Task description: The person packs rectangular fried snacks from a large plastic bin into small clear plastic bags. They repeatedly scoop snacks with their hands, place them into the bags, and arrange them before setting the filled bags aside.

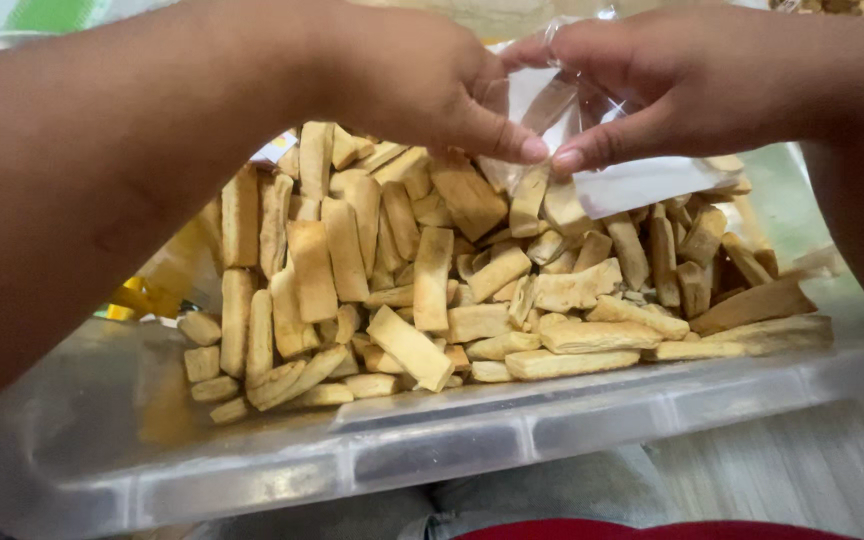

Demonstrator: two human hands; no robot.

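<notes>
A clear plastic tub (432, 450) sits right below me, filled with many pale golden rectangular biscuit sticks (422, 280). Above the far side of the heap both my hands pinch a small clear plastic bag (592, 170). My left hand (402, 80) grips its left edge between thumb and fingers. My right hand (672, 85) pinches the right edge, thumb and forefinger closed on the film. The bag hangs down to the sticks, and its lower part rests on them. My left forearm crosses the left of the view and hides part of the tub.
Pale wood-look floor (802, 470) shows at the lower right. Grey fabric (552, 495) and a red edge (652, 530) lie under the tub's front rim. A yellow and green wrapper (142, 295) shows through the tub's left wall.
</notes>
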